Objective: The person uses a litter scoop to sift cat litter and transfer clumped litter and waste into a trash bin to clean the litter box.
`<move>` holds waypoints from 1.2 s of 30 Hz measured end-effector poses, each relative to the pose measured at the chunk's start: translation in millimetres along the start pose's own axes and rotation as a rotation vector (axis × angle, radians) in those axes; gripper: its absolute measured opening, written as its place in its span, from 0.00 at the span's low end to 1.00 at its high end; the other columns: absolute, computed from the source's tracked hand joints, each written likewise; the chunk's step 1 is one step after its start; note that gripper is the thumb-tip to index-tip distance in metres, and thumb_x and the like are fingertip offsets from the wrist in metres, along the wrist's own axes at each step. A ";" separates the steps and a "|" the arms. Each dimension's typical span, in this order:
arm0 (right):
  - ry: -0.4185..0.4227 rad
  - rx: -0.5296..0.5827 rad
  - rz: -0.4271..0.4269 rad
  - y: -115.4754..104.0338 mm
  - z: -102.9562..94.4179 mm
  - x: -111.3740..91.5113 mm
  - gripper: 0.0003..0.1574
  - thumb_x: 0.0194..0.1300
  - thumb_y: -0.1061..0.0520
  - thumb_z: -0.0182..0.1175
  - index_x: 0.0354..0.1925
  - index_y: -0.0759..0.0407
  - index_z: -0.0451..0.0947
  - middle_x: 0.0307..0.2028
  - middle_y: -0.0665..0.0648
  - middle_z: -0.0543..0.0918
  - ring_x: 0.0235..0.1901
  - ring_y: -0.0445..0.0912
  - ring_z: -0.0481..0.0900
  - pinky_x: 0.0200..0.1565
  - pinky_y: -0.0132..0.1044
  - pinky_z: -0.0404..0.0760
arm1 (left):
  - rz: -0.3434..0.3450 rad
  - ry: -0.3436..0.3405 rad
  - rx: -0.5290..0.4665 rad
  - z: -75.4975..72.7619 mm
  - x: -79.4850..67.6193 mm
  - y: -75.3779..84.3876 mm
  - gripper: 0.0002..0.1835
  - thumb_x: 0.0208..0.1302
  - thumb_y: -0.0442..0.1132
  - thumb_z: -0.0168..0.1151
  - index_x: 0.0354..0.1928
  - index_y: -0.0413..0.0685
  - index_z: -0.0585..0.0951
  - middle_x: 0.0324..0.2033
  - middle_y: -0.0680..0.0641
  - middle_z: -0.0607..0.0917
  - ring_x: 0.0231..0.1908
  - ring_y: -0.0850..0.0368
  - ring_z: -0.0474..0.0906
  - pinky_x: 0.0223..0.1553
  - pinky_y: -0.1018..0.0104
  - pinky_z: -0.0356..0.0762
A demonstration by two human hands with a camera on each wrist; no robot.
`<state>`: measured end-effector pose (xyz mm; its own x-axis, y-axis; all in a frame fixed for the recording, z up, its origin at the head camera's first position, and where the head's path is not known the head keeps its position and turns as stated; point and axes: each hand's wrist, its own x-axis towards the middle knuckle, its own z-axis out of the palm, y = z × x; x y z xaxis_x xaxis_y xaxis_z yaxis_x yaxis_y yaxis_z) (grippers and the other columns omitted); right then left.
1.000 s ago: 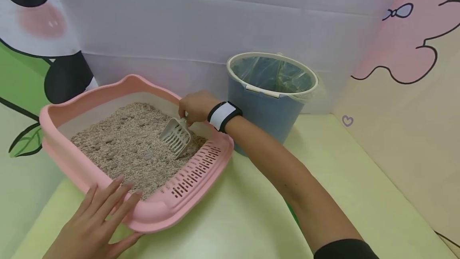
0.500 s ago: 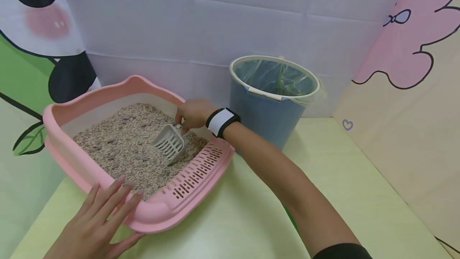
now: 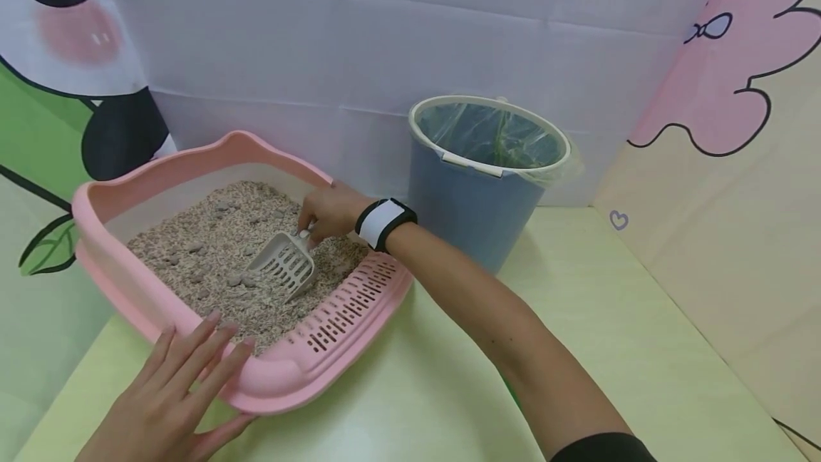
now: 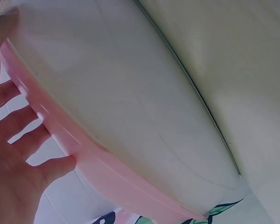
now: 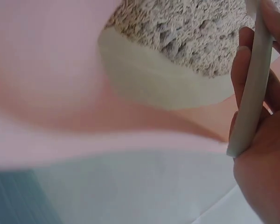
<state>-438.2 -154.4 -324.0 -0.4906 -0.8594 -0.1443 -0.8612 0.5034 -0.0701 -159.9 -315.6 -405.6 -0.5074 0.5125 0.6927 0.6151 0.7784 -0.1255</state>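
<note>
A pink litter box (image 3: 137,298) filled with beige pellet litter (image 3: 192,227) stands on the table. My right hand (image 3: 336,211) grips the handle of a pale grey slotted litter scoop (image 3: 288,262). The scoop's front edge is down in the litter, and its blade is tilted. In the right wrist view, the fingers curl round the scoop handle (image 5: 252,98). My left hand (image 3: 169,394) rests on the near left rim with straight, spread fingers. Its thumb lies lower, against the outside of the box, also visible in the left wrist view. Small grey clumps (image 3: 240,281) lie beside the scoop.
A blue bin (image 3: 474,212) with a clear plastic liner stands behind and right of the litter box. A perforated pink ledge (image 3: 353,298) forms the box's front right side. Decorated walls (image 3: 288,34) border the light green table (image 3: 609,334).
My right hand has moved the scoop to the left through the litter, away from the box's right side. The left hand stays on the rim.
</note>
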 end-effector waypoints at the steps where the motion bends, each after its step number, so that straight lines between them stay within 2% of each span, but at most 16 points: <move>1: -0.004 0.018 -0.008 -0.5 1.2 1.5 0.17 0.54 0.41 0.66 0.44 0.34 0.83 0.47 0.35 0.81 0.43 0.32 0.74 0.61 0.43 0.56 | -0.009 -0.018 0.002 0.0 -0.7 -0.4 0.44 0.61 0.72 0.41 0.57 0.39 0.75 0.59 0.34 0.72 0.59 0.35 0.63 0.67 0.39 0.43; 2: -0.010 0.043 -0.015 -1.6 2.7 2.8 0.18 0.55 0.41 0.66 0.47 0.35 0.82 0.47 0.36 0.81 0.42 0.33 0.75 0.64 0.43 0.52 | -0.008 -0.018 0.002 0.4 -0.8 -1.1 0.44 0.61 0.72 0.41 0.57 0.38 0.75 0.58 0.33 0.72 0.58 0.34 0.63 0.66 0.39 0.43; 3: -0.010 0.060 -0.028 -2.8 5.0 4.4 0.19 0.55 0.42 0.66 0.47 0.36 0.82 0.46 0.37 0.82 0.40 0.33 0.76 0.63 0.41 0.56 | -0.010 -0.022 0.001 0.7 -1.3 -1.4 0.44 0.60 0.72 0.42 0.57 0.38 0.75 0.59 0.34 0.72 0.59 0.34 0.63 0.66 0.38 0.43; 6: -0.028 0.103 -0.061 -10.9 12.5 8.0 0.18 0.56 0.42 0.65 0.47 0.35 0.82 0.42 0.36 0.83 0.36 0.33 0.75 0.67 0.43 0.48 | -0.010 -0.035 0.003 2.1 -3.1 -1.9 0.44 0.61 0.72 0.41 0.57 0.39 0.75 0.60 0.34 0.71 0.59 0.35 0.62 0.67 0.39 0.42; 9: -0.049 0.117 -0.089 -24.7 18.5 10.8 0.18 0.55 0.40 0.65 0.46 0.34 0.81 0.43 0.34 0.82 0.38 0.30 0.74 0.68 0.42 0.45 | -0.006 -0.033 -0.001 3.5 -5.0 -1.3 0.44 0.60 0.72 0.42 0.58 0.39 0.75 0.61 0.35 0.70 0.60 0.35 0.62 0.67 0.39 0.42; 10: -0.060 0.124 -0.096 -29.7 19.5 11.2 0.18 0.54 0.39 0.65 0.45 0.33 0.81 0.44 0.34 0.82 0.40 0.29 0.74 0.69 0.41 0.41 | -0.007 -0.034 0.000 3.7 -5.8 -0.9 0.44 0.60 0.72 0.42 0.58 0.40 0.75 0.62 0.36 0.70 0.60 0.35 0.62 0.67 0.39 0.42; 11: -0.074 0.141 -0.103 -34.5 20.5 12.0 0.18 0.54 0.39 0.65 0.46 0.33 0.81 0.45 0.34 0.82 0.40 0.29 0.74 0.68 0.39 0.44 | -0.006 -0.032 0.001 3.7 -6.4 -0.3 0.44 0.60 0.72 0.42 0.58 0.40 0.75 0.61 0.36 0.70 0.60 0.35 0.62 0.67 0.39 0.42; 14: -0.088 0.149 -0.125 -45.7 20.9 13.3 0.19 0.54 0.39 0.65 0.46 0.33 0.81 0.47 0.34 0.81 0.43 0.28 0.73 0.67 0.37 0.47 | -0.040 -0.086 0.006 2.3 -8.5 2.4 0.45 0.58 0.73 0.43 0.60 0.42 0.73 0.62 0.37 0.69 0.61 0.36 0.60 0.67 0.39 0.41; 18: -0.094 0.140 -0.135 -49.9 20.9 14.6 0.21 0.54 0.39 0.64 0.48 0.35 0.81 0.47 0.34 0.81 0.45 0.28 0.72 0.67 0.40 0.42 | -0.077 -0.151 0.017 0.6 -9.4 5.6 0.45 0.56 0.74 0.44 0.61 0.44 0.73 0.62 0.37 0.69 0.62 0.37 0.58 0.66 0.38 0.41; 22: -0.086 0.141 -0.167 -46.8 21.4 16.7 0.21 0.55 0.40 0.64 0.49 0.37 0.81 0.45 0.35 0.82 0.41 0.28 0.74 0.66 0.39 0.47 | -0.073 -0.145 0.025 1.5 -9.0 6.4 0.45 0.56 0.74 0.45 0.61 0.44 0.73 0.62 0.37 0.69 0.62 0.37 0.58 0.66 0.38 0.41; 25: -0.079 0.179 -0.211 -43.4 21.2 16.7 0.21 0.56 0.42 0.64 0.49 0.41 0.82 0.44 0.37 0.84 0.33 0.33 0.77 0.56 0.32 0.64 | -0.067 -0.136 0.028 2.2 -8.7 6.0 0.45 0.56 0.74 0.45 0.61 0.44 0.73 0.62 0.37 0.69 0.62 0.37 0.59 0.67 0.39 0.41; 27: -0.079 0.240 -0.232 -41.0 20.5 15.0 0.20 0.57 0.44 0.65 0.49 0.43 0.82 0.44 0.38 0.83 0.30 0.35 0.77 0.46 0.28 0.71 | -0.066 -0.138 0.027 2.1 -8.5 5.5 0.45 0.56 0.74 0.45 0.61 0.43 0.72 0.61 0.37 0.70 0.62 0.38 0.59 0.67 0.39 0.41; 29: -0.082 0.317 -0.257 -38.0 19.6 11.9 0.18 0.59 0.48 0.64 0.49 0.47 0.82 0.44 0.41 0.83 0.27 0.39 0.75 0.35 0.27 0.73 | -0.063 -0.135 0.028 1.9 -8.6 4.5 0.45 0.56 0.74 0.45 0.61 0.43 0.73 0.60 0.36 0.71 0.62 0.37 0.59 0.67 0.39 0.41; 32: -0.078 0.430 -0.280 -31.3 17.2 5.0 0.18 0.60 0.51 0.64 0.49 0.50 0.82 0.40 0.46 0.84 0.23 0.40 0.71 0.30 0.27 0.70 | -0.059 -0.128 0.021 1.4 -8.3 2.8 0.45 0.57 0.74 0.44 0.61 0.43 0.73 0.58 0.36 0.72 0.62 0.37 0.59 0.67 0.39 0.40; 35: -0.052 0.522 -0.279 -22.7 12.1 -4.1 0.17 0.61 0.52 0.64 0.49 0.52 0.82 0.38 0.46 0.83 0.18 0.41 0.64 0.29 0.27 0.70 | -0.031 -0.069 0.009 1.5 -6.5 -0.7 0.45 0.57 0.74 0.45 0.59 0.41 0.75 0.55 0.34 0.74 0.60 0.36 0.61 0.67 0.39 0.42; 36: -0.036 0.545 -0.281 -19.5 9.7 -7.4 0.16 0.61 0.53 0.63 0.48 0.53 0.82 0.32 0.48 0.82 0.16 0.41 0.61 0.27 0.28 0.68 | -0.026 -0.057 0.005 1.1 -5.6 -1.8 0.45 0.57 0.74 0.44 0.58 0.41 0.75 0.55 0.34 0.74 0.60 0.36 0.61 0.67 0.40 0.42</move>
<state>-416.4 -157.0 -331.1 -0.2421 -0.9670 -0.0795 -0.7601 0.2400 -0.6038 -158.9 -319.6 -409.9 -0.5571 0.5116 0.6542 0.5979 0.7938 -0.1116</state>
